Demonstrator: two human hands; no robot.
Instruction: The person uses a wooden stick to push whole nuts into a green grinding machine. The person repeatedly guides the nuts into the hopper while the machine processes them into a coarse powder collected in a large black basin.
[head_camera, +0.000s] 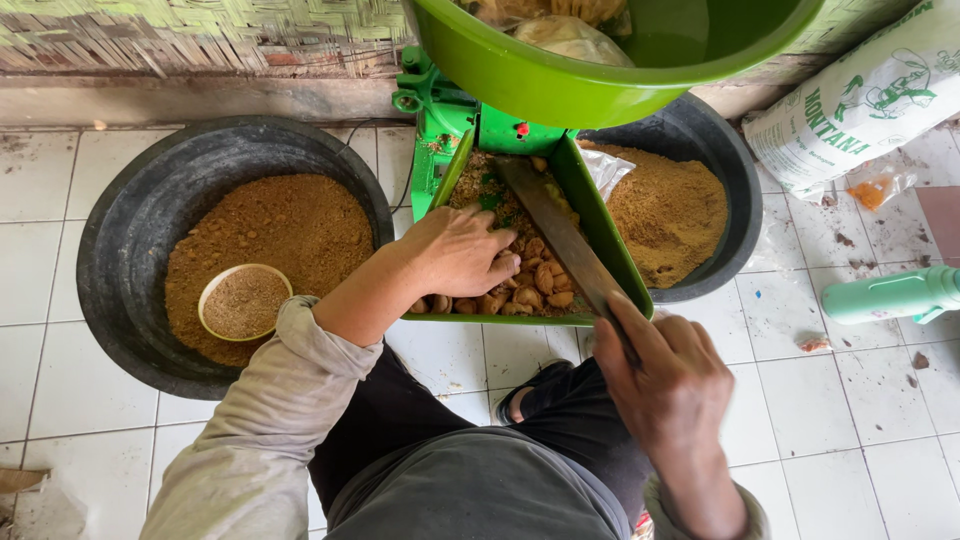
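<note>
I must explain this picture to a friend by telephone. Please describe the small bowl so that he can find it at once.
Start at the big black tub on the left, beside the person's left hand; it holds a heap of brown powder. The small bowl sits on that heap, at its near left edge. It is the only pale-rimmed round dish here, and is itself filled with powder.

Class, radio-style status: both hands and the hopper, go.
Left hand resting on brown chunks in green hopper tray. Right hand gripping flat blade, laid over chunks. Nothing blocking.

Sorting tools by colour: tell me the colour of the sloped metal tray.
Bright green tray, seen in the head view.
</note>
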